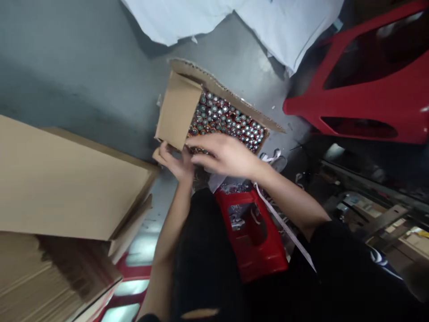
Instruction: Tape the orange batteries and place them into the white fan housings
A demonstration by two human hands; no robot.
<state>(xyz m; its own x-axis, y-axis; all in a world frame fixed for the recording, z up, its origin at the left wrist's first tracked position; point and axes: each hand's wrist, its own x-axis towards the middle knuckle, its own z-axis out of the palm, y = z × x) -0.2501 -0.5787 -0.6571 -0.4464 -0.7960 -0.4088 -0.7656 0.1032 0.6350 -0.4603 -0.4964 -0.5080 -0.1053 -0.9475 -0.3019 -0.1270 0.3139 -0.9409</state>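
Note:
A cardboard box (179, 109) stands with its top partly open, one flap folded over its left end. Inside, many small round-ended cylinders that look like batteries (231, 118) are packed upright, with shiny ends and reddish sides. My left hand (176, 164) is at the near left corner, its fingers curled against the edge of the box below the flap. Over the near side of the box reaches my right hand (224, 154), slightly blurred, with its fingers stretched out and apart. Its fingertips are close to the flap's edge and hide some of the cylinders.
Large cardboard cartons (67, 179) and stacked flat cardboard (36, 277) fill the left. A red plastic stool (254, 241) is below the box, another red stool (368, 98) lies at upper right. White sheeting (187, 18) hangs at the top; a metal frame (375, 183) stands right.

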